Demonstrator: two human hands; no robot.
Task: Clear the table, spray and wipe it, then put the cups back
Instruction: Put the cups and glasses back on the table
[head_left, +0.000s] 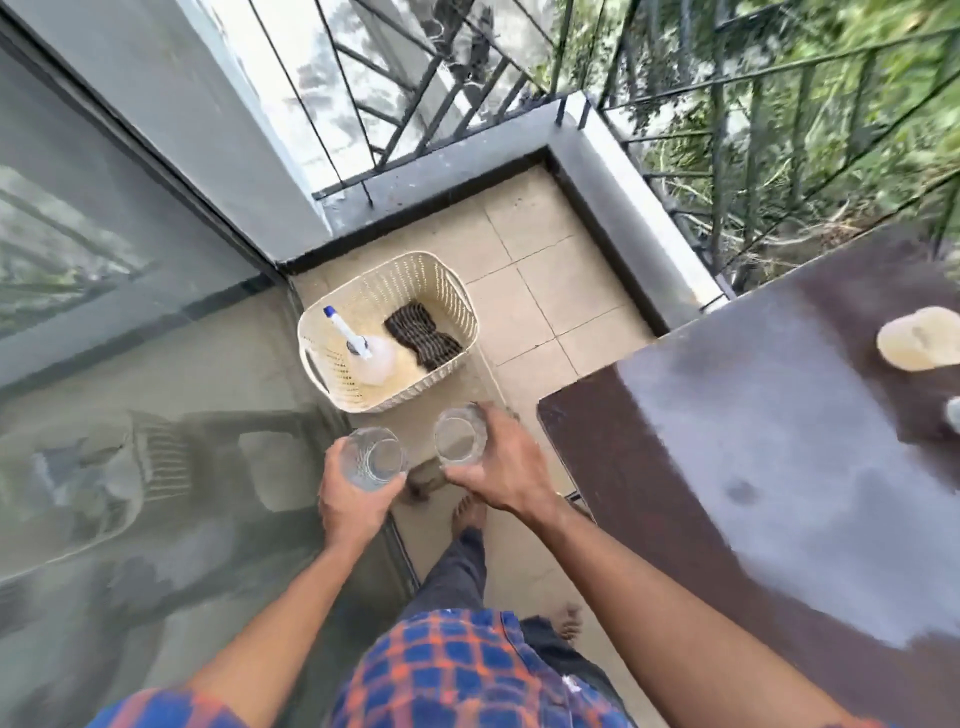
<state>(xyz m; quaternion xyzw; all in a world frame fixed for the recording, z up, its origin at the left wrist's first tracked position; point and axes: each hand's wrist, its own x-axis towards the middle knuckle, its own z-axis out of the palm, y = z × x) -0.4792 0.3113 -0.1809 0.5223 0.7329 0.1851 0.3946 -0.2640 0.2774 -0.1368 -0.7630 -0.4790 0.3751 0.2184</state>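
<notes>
I hold two clear glass cups over the balcony floor. My left hand (349, 493) is shut on the left cup (375, 458). My right hand (506, 467) grips the right cup (460, 435) by its side. Both cups are upright and look empty. Just beyond them stands a cream plastic basket (441, 283) on the floor tiles. Inside it are a clear spray bottle (375, 354) with a white and blue nozzle and a dark striped cloth (423, 336). The dark brown table (727, 467) is to my right, with a cream cup (917, 338) on its far end.
A glass sliding door (130, 364) runs along the left. A low ledge (628, 208) with a black metal railing (727, 104) borders the balcony ahead and right. A small pale object (953, 413) shows at the table's right edge. My bare feet stand on beige tiles (540, 291).
</notes>
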